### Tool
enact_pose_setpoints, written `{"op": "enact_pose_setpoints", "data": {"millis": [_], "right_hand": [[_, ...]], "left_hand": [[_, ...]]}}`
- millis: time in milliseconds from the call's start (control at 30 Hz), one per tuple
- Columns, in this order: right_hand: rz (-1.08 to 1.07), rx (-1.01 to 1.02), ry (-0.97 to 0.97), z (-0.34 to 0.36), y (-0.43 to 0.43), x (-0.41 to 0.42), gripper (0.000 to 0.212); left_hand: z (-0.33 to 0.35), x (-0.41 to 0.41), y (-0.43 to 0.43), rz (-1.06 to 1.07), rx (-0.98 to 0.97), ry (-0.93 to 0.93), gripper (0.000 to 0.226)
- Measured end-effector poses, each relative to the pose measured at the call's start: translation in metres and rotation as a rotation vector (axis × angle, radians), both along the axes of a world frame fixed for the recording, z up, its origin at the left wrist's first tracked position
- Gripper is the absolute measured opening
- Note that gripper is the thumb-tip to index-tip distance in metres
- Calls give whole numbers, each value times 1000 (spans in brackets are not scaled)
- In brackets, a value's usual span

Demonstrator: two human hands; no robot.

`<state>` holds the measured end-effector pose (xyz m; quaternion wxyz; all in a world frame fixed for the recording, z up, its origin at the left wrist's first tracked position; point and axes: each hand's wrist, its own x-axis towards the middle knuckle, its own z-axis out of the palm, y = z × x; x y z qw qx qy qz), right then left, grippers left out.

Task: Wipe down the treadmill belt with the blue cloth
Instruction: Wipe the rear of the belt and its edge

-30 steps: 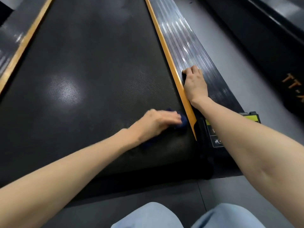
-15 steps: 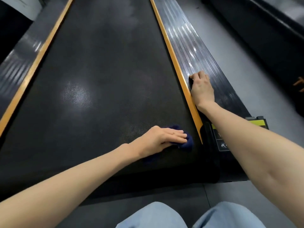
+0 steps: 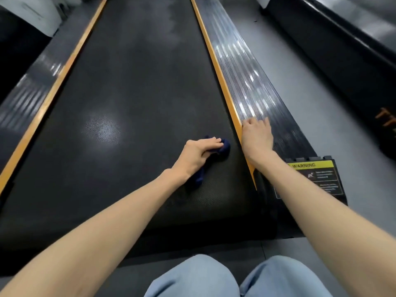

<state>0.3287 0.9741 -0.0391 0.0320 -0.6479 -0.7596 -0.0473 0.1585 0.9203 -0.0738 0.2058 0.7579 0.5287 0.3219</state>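
Wiping hand: the left hand (image 3: 198, 156) lies on the treadmill belt (image 3: 132, 86) near its right edge, with its fingers curled together over the blue cloth (image 3: 224, 147), gripping it.
Blue cloth: it is bunched on the belt; one lump shows just beyond the fingertips (image 3: 218, 144), and a tail trails back under the wrist toward the person.
Bracing hand: the right hand (image 3: 257, 137) rests palm down on the ribbed side rail (image 3: 246, 78), touching the orange strip (image 3: 214, 54); its fingers reach forward, slightly apart, and hold nothing.
Hard to make out: motion blur smears the right fingertips; the left palm hides most of the cloth; the small print under WARNING on the yellow warning label (image 3: 310, 174) cannot be read.
Cut off: both forearms leave the lower edge; the right edge cuts the orange letters on the neighbouring machine (image 3: 342, 61).
Near edge: knees in light blue jeans (image 3: 192, 277) sit just behind the belt's rear end, above the grey floor (image 3: 300, 82).
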Motion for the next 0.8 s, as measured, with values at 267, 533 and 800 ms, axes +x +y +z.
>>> {"op": "enact_pose_setpoints", "data": {"millis": [267,533,800], "right_hand": [[9,-40,115,0,-14,6,42],[59,-8,81,-7,-15,9,38],[52,-59,116,0,-20,10,41]], "left_hand": [[6,-34,-65,-488,-64,169,37],[-3,-75,16,439,-85,-13,35],[3,-69,-84,-336,-32,198,29]]}}
